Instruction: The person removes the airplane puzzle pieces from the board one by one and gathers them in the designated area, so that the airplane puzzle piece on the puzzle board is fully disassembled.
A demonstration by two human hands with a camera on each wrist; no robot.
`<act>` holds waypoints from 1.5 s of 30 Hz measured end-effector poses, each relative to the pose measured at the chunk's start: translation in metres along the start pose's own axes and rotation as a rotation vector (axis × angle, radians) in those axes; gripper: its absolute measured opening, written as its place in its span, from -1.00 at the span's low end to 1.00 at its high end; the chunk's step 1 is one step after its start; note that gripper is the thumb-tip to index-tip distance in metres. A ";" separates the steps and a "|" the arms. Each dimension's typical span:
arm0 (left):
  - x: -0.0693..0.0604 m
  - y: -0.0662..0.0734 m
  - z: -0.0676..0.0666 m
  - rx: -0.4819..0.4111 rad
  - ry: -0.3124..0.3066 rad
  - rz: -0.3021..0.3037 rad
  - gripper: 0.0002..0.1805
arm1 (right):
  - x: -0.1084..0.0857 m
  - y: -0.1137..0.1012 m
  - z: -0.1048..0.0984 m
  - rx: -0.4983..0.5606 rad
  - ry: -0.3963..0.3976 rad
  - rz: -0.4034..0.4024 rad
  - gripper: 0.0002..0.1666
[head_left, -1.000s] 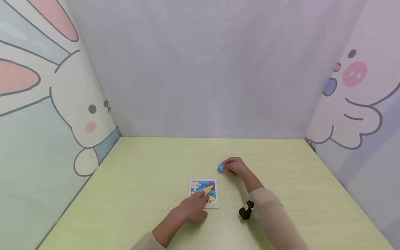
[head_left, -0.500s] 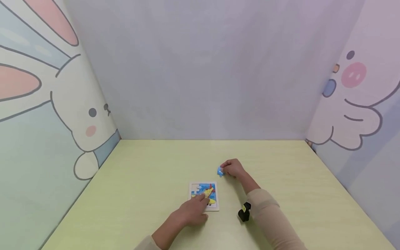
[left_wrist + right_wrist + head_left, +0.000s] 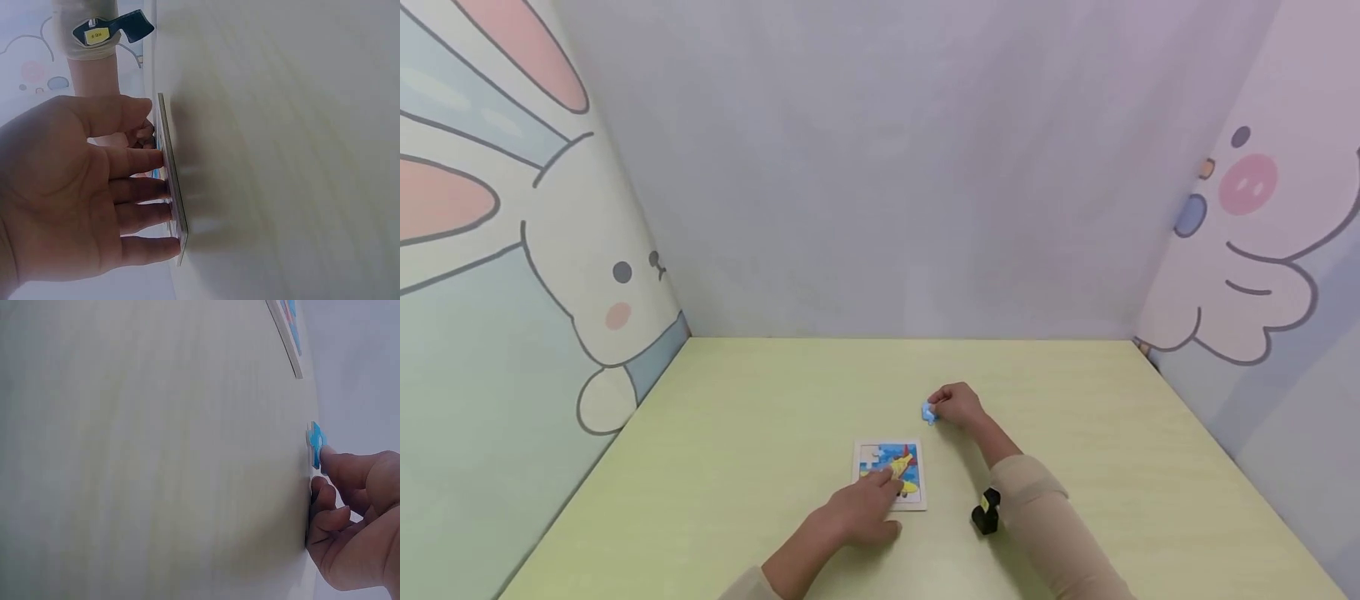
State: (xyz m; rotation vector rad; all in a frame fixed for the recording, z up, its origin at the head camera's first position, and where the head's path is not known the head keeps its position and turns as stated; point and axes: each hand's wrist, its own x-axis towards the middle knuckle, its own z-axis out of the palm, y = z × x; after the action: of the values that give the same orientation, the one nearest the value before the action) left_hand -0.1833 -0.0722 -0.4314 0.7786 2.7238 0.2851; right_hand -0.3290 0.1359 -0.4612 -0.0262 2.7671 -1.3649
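Observation:
A small framed jigsaw puzzle [image 3: 910, 467] with a yellow aeroplane on blue lies flat on the table. Its upper-left corner shows pale bare backing. My left hand [image 3: 863, 510] rests on its lower part with fingers extended; in the left wrist view the fingertips [image 3: 153, 249] meet the board's edge. Beyond the board's upper right, my right hand [image 3: 958, 406] pinches a blue puzzle piece [image 3: 317, 442] close to the tabletop. A paler edge shows beneath that piece, perhaps a second one. The right hand's lower fingers are curled in the right wrist view.
A pale yellow-green table [image 3: 760, 433] spreads around both hands. A grey back wall [image 3: 910, 183] rises behind it, with cartoon-printed side walls at left and right. A black wrist mount [image 3: 987, 512] hangs at the right sleeve.
The blue piece has turned slightly under my right fingers, which stay near the same spot. My left hand stays on the board. The whole head view has shifted slightly downward.

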 end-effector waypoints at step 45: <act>0.001 -0.005 0.004 0.017 0.014 0.039 -0.42 | -0.028 -0.015 0.007 0.143 -0.252 -0.180 -0.77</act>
State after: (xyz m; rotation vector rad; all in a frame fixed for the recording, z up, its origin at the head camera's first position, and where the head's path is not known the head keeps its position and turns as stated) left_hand -0.1853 -0.0754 -0.4363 0.8377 2.7305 0.2766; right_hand -0.3006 0.1225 -0.4525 -0.4203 2.5040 -1.4801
